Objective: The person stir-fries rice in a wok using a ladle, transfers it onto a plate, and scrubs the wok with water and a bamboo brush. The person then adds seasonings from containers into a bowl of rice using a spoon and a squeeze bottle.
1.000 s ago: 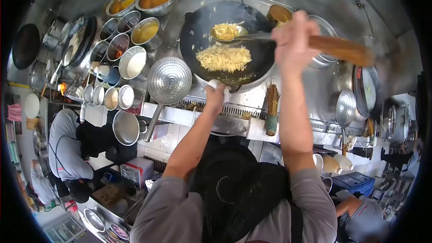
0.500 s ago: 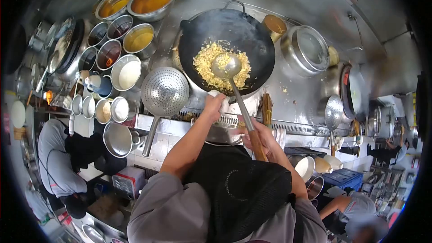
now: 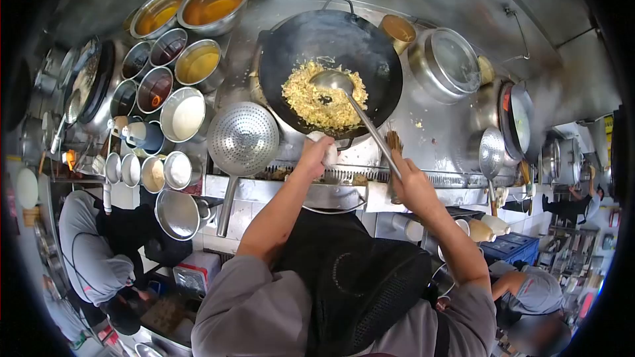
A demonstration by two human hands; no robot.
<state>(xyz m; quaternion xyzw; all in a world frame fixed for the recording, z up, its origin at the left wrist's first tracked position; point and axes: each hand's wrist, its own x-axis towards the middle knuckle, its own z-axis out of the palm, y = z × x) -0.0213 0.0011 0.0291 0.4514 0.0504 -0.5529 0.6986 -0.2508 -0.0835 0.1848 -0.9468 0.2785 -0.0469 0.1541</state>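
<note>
A black wok on the stove holds a heap of yellow fried food, like rice or egg. My left hand is closed on a white cloth at the wok's near rim. Fingers wrapped round its handle, my right hand holds a long metal ladle. The ladle's bowl rests in the food, its rounded back facing up. Just behind my right hand a bamboo brush stands at the stove's front edge.
A perforated strainer lies left of the wok, beside several metal pots of sauces and powders. Lidded steel pots stand to the right. A co-worker bends at the lower left, and another person is at the lower right.
The ladle has come down from above the wok into the food, then moved slightly farther in. My right hand dropped low, then shifted right and up. The food has spread from a compact mound.
</note>
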